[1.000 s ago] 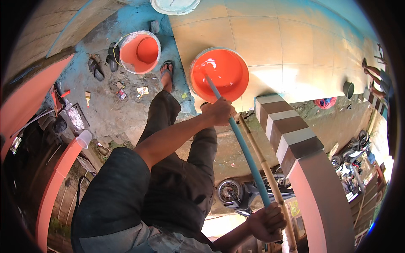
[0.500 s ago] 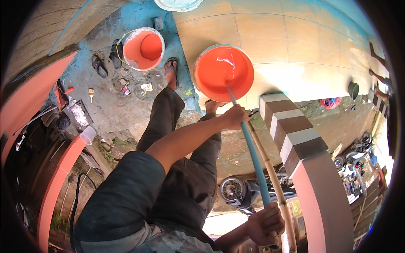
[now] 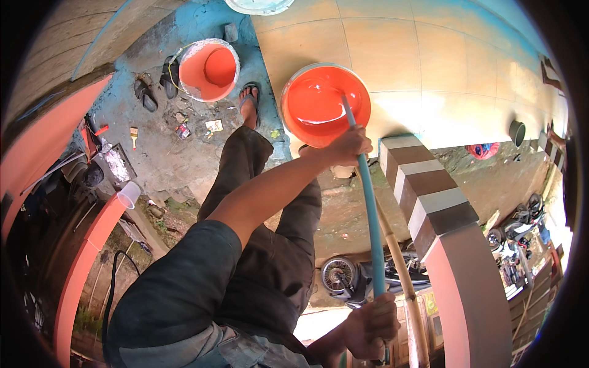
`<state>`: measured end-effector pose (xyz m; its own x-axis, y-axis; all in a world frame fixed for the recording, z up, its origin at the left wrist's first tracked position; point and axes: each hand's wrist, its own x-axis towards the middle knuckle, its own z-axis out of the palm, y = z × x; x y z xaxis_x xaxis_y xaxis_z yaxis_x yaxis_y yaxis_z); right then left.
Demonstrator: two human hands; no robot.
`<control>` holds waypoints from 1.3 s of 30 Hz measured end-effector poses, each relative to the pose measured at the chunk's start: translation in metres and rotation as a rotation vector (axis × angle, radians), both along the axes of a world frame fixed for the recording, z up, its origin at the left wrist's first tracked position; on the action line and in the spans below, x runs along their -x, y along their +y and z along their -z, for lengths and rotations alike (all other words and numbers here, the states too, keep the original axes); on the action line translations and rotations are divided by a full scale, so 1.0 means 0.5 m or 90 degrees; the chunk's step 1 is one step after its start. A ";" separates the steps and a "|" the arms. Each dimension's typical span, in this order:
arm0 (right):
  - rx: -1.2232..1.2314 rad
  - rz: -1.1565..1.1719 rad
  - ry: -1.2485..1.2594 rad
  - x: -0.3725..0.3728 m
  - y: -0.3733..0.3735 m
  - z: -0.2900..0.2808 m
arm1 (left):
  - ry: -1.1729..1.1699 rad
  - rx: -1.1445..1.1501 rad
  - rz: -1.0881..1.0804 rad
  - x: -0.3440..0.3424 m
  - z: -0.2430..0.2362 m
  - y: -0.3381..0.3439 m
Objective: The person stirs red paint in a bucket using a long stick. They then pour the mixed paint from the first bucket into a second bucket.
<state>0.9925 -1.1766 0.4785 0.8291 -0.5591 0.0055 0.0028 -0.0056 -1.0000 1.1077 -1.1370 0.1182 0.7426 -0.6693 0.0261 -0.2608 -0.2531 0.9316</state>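
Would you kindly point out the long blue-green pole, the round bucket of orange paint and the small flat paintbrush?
Long blue-green pole (image 3: pixel 371 214): head view, middle of its shaft.
Round bucket of orange paint (image 3: pixel 362 108): head view, right inner wall.
Small flat paintbrush (image 3: pixel 134 135): head view, middle of its body.

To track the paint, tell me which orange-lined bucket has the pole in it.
The bucket on the tan tiles: the blue-green pole reaches into it. The other bucket, beside the loose dark sandals, has no pole in it.
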 end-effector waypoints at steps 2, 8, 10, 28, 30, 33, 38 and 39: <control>-0.004 0.008 0.017 0.004 -0.008 -0.011 | 0.081 0.050 0.006 0.022 -0.015 -0.029; -0.114 0.038 0.008 -0.011 -0.035 -0.034 | 0.129 -0.069 0.088 0.118 -0.036 0.017; -0.161 0.037 -0.010 -0.013 -0.055 -0.028 | 0.131 -0.112 0.113 0.138 -0.032 0.055; -0.074 0.018 0.012 -0.033 -0.038 -0.040 | 0.100 -0.039 0.073 0.100 -0.017 -0.022; -0.158 0.042 0.021 -0.025 -0.044 -0.036 | 0.119 -0.111 0.087 0.129 -0.018 0.031; -0.196 0.108 -0.012 -0.026 -0.040 -0.045 | 0.147 -0.142 0.091 0.106 -0.071 0.084; -0.239 0.109 -0.088 -0.041 -0.078 -0.050 | 0.081 -0.148 0.034 0.053 -0.074 0.076; -0.240 0.130 -0.094 -0.039 -0.085 -0.044 | 0.072 -0.122 0.008 0.041 -0.068 0.059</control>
<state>1.0121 -1.2190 0.5006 0.7073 -0.6966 -0.1200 0.1818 0.3433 -0.9214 1.0871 -1.1074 0.1524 0.7251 -0.6634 -0.1850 -0.1623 -0.4256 0.8902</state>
